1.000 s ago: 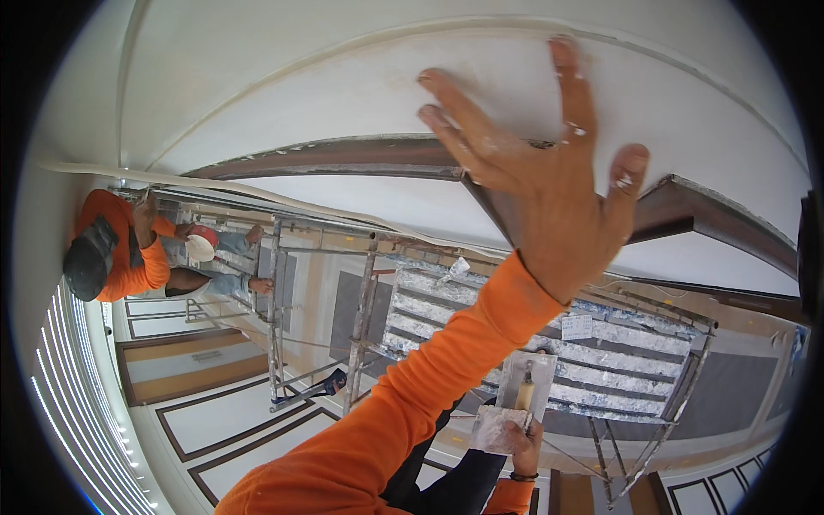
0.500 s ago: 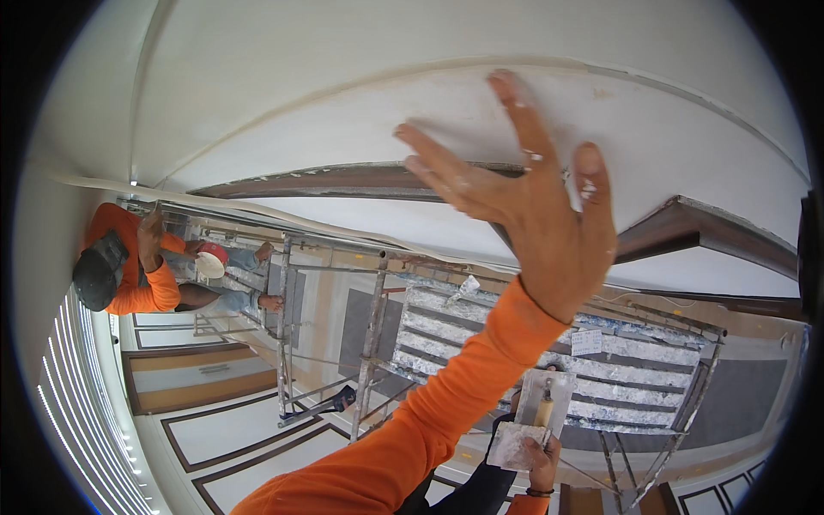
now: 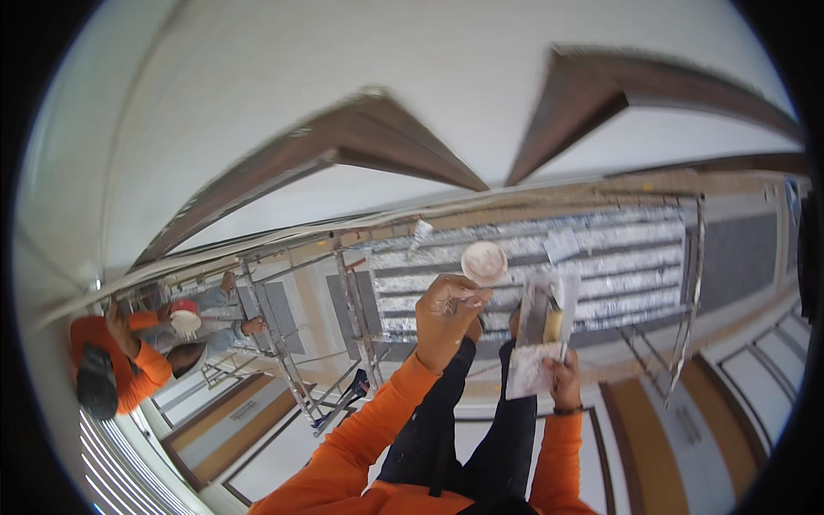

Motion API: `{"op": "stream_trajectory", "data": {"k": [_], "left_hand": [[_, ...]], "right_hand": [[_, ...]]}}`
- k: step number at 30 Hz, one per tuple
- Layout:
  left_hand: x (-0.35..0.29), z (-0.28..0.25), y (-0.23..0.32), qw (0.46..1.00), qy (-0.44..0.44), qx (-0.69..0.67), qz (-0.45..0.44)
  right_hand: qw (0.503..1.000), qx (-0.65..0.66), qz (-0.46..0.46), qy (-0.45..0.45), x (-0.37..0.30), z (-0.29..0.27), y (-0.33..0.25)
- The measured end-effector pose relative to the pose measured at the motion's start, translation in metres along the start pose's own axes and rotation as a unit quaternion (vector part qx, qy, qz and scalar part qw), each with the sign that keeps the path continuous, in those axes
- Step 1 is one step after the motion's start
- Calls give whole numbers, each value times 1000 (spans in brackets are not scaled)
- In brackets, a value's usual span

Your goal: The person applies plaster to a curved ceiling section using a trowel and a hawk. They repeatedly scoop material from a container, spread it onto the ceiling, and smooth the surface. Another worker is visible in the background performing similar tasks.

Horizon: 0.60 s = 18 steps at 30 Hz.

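My left hand (image 3: 445, 319) is lowered in front of me, its fingers curled together with nothing visible in them and whitish smears on the skin. Just beyond its fingertips is a round tub (image 3: 485, 263) with pale compound inside; whether they touch I cannot tell. In my right hand (image 3: 564, 380) I grip a plastering trowel (image 3: 555, 327) with a wooden handle, together with a whitish flat plate (image 3: 530, 371) caked in compound. Both tools are in front of my legs, above a slatted platform (image 3: 618, 264) splashed with white.
Overhead runs a white ceiling (image 3: 463, 51) with brown angular trim (image 3: 365, 124). Scaffold poles (image 3: 354, 309) stand to the left. Farther left a co-worker in orange (image 3: 129, 343) sits near another tub (image 3: 184, 322). Paper (image 3: 561, 245) lies on the platform.
My left hand has come down from the white ceiling surface, and its spread fingers have curled. The view has tilted downward, bringing my legs and the tub into sight. My right hand still holds its tools.
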State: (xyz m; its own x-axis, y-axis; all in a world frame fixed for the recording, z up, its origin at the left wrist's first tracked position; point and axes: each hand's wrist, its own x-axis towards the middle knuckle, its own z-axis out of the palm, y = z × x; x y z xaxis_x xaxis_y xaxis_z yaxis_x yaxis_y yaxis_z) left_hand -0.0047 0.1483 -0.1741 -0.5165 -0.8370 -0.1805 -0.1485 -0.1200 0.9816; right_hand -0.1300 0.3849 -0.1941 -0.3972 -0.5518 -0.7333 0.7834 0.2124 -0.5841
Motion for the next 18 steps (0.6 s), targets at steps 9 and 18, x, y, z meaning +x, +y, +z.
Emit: {"op": "stream_trajectory", "data": {"k": [9,18], "left_hand": [[-33,32,-35,904,-218,-148,-337],[-29,31,-56,911,-304,-77,-268]], "right_hand": [[986,-30,16,-162,19,2,1],[968,-76,37,-235,27,16,-2]]}}
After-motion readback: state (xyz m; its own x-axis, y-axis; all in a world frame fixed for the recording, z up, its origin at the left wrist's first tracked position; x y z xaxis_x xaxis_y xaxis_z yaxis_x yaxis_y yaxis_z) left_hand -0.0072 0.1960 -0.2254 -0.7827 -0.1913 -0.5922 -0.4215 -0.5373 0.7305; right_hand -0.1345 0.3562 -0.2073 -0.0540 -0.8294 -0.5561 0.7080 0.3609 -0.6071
